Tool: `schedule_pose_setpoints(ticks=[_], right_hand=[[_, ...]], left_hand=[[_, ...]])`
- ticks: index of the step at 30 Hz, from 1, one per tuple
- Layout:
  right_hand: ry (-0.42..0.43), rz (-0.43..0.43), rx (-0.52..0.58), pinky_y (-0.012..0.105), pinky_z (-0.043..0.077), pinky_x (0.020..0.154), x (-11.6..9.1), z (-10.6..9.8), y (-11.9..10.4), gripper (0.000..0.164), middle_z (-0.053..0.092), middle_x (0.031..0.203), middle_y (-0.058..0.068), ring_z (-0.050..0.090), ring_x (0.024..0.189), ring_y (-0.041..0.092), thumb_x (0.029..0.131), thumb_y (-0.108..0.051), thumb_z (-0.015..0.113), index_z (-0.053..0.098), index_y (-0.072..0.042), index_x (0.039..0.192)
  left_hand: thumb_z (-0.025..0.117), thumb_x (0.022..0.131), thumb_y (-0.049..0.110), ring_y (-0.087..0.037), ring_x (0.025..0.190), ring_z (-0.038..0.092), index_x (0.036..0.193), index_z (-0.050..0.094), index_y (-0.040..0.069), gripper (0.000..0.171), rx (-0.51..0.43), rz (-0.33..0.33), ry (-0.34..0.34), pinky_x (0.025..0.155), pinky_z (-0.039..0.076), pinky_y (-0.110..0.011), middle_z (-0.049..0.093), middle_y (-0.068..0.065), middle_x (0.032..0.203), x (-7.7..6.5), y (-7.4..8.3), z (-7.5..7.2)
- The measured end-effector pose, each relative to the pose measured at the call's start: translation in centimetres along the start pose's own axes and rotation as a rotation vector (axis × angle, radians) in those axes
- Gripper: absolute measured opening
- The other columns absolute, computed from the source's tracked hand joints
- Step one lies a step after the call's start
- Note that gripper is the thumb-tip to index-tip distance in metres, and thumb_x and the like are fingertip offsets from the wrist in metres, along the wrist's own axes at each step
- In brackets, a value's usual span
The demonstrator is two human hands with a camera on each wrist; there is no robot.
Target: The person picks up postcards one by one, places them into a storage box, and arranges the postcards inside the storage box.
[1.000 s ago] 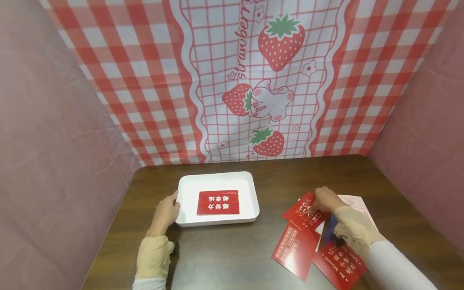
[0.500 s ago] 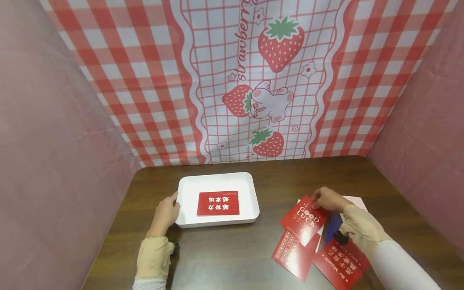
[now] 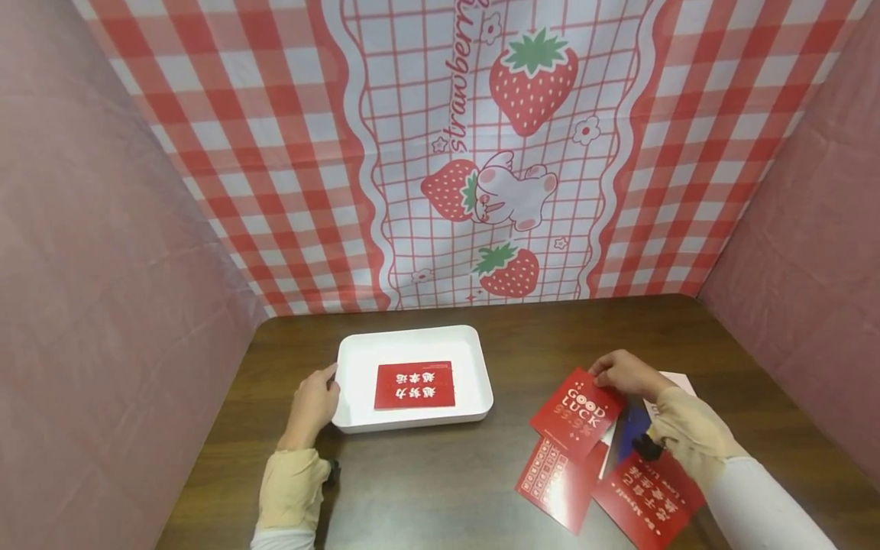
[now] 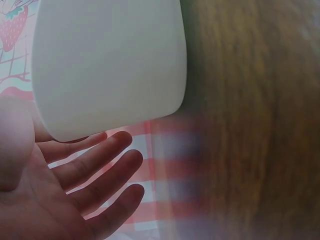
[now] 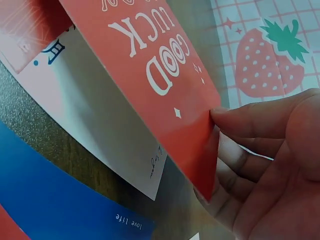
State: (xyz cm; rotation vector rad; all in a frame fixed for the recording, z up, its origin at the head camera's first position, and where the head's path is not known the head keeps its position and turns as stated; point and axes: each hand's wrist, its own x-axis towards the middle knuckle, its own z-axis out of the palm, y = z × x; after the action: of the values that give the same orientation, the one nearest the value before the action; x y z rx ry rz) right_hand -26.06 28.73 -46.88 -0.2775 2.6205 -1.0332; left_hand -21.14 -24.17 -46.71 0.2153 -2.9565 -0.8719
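Note:
My right hand [image 3: 622, 372] pinches a red "GOOD LUCK" card [image 3: 577, 412] by its corner, thumb on the printed face. In the right wrist view the card [image 5: 150, 85] stands tilted above a white card [image 5: 107, 120] and a blue card [image 5: 65, 185]. Beneath it in the head view lies another red card [image 3: 560, 485] with boxed characters. At the left, my left hand [image 3: 312, 401] touches the side of a white tray [image 3: 412, 422]. Its fingers [image 4: 112, 177] extend loosely by the tray corner in the left wrist view. A red card [image 3: 415, 385] lies flat inside the tray.
More cards lie by my right forearm: a red one [image 3: 649, 500], a blue one [image 3: 631, 435] and a pale one [image 3: 681, 382]. The brown wooden table [image 3: 412, 489] ends at a checkered strawberry cloth [image 3: 509, 191], with pink cloth walls on both sides.
My right hand has lifted the "GOOD LUCK" card at its corner and drawn it slightly off the pile, uncovering more of the blue card. The left hand and the tray stay in place.

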Motion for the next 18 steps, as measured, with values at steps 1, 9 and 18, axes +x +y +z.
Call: schedule_pose_setpoints(ticks=[1,9,18], right_hand=[[0.0,0.001,0.012,0.026,0.049,0.058,0.01,-0.02,0.0,0.026,0.069,0.079,0.009,0.059,0.068,0.013,0.08,-0.002,0.063,0.067,0.014,0.101],[-0.086,0.038,0.25,0.027,0.055,0.061,-0.3,-0.46,-0.07,0.032,0.07,0.085,0.006,0.063,0.071,0.011,0.089,-0.005,0.059,0.06,0.018,0.112],[-0.124,0.055,0.347,0.03,0.058,0.068,-0.43,-0.77,-0.18,0.04,0.07,0.089,0.005,0.066,0.078,0.012,0.092,-0.01,0.059,0.055,0.02,0.118]], left_hand=[[0.043,0.094,0.007,-0.049,0.124,0.051,0.138,0.051,-0.003,0.046,0.001,0.003,0.003,0.103,0.041,-0.06,0.055,-0.031,0.133,0.01,-0.01,-0.03],[0.044,0.094,0.008,-0.047,0.121,0.054,0.137,0.052,-0.003,0.045,-0.008,0.007,0.017,0.102,0.043,-0.059,0.058,-0.029,0.13,-0.08,0.06,-0.08],[0.044,0.094,0.007,-0.046,0.125,0.052,0.135,0.053,-0.004,0.044,-0.007,0.002,0.019,0.105,0.042,-0.057,0.056,-0.028,0.134,-0.14,0.11,-0.12]])
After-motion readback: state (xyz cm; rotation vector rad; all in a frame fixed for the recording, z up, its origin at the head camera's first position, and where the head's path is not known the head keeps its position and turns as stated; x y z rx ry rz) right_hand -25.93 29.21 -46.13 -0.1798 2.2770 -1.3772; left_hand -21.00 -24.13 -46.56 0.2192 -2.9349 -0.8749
